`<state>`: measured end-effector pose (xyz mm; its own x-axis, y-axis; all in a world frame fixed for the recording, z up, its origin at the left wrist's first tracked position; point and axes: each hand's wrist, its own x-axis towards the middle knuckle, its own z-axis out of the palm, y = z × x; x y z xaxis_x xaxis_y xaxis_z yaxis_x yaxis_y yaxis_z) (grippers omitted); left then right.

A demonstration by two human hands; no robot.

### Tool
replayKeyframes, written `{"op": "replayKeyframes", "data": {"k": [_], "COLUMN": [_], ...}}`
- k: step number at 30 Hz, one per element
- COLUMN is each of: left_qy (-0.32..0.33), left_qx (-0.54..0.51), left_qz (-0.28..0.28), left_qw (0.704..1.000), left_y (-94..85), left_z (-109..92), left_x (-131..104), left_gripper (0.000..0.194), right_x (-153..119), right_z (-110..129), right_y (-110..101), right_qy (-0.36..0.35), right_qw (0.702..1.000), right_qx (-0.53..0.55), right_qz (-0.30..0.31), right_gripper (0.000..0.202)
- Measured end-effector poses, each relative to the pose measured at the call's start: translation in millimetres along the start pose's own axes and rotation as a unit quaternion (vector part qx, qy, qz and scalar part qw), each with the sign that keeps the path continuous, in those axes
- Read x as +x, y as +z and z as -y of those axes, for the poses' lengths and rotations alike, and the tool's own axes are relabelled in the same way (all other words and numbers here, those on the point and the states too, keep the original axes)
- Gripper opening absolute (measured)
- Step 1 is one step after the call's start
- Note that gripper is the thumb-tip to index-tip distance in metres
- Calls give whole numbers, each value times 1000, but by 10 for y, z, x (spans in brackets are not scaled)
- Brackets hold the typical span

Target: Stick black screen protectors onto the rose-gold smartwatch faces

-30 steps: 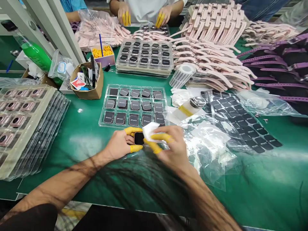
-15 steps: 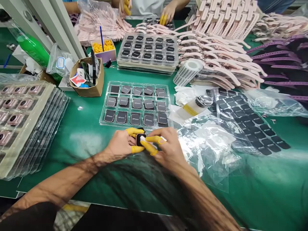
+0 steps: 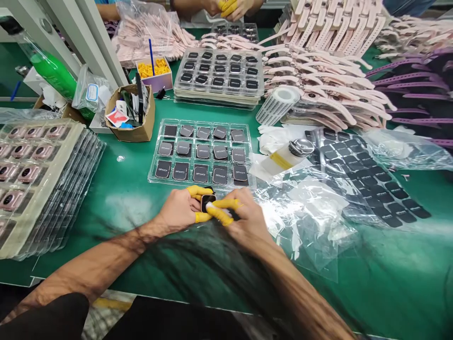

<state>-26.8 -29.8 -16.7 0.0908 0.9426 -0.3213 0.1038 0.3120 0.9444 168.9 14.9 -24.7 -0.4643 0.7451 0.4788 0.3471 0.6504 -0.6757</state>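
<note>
A small square watch body [image 3: 208, 202] with a dark face and a light metal rim is held between the yellow-covered thumb and finger of my left hand [image 3: 184, 207]. My right hand [image 3: 240, 210], also in yellow finger covers, pinches a small white wad [image 3: 209, 206] against the watch face. Just beyond both hands lies a clear tray [image 3: 153, 163] with dark square pieces in its compartments, most of them printed with white lettering. A bottle with a metal top and yellow band [image 3: 281, 160] rests to the right of this tray.
Stacked trays of pink watch bodies [image 3: 76, 189] stand at left, near a cardboard box [image 3: 143, 130]. Farther back are another tray stack [image 3: 215, 97], pink straps [image 3: 314, 80] and a co-worker's hands [image 3: 230, 7]. Plastic film [image 3: 314, 208] and black sticker sheets [image 3: 375, 174] lie right.
My right hand has shifted slightly with the white wad on the watch face. Across the table, the co-worker's hands have come together away from their tray. The whole view has shifted slightly.
</note>
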Motion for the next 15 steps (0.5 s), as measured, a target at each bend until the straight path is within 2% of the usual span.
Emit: {"op": "replayKeyframes", "data": {"k": [2, 6, 10, 13, 15], "left_qy": [5, 12, 12, -16, -27], "left_qx": [15, 15, 1, -80, -185], "left_qz": [5, -7, 0, -6, -11], "left_qw": [1000, 1000, 1000, 997, 982], "left_y": [-3, 10, 28, 19, -10], "left_z": [5, 15, -1, -45, -81], "left_x": [4, -1, -11, 23, 75], "left_gripper": [56, 55, 58, 60, 64], "right_x": [-2, -21, -34, -59, -101], "right_z": [-11, 3, -15, -117, -144], "right_y": [4, 30, 34, -81, -159], "right_qy": [6, 58, 40, 104, 104], "right_qw": [1000, 996, 999, 986, 965], "right_qx": [13, -2, 27, -113, -222], "right_qz": [-2, -68, -17, -62, -89], "right_gripper": [8, 6, 9, 18, 17]}}
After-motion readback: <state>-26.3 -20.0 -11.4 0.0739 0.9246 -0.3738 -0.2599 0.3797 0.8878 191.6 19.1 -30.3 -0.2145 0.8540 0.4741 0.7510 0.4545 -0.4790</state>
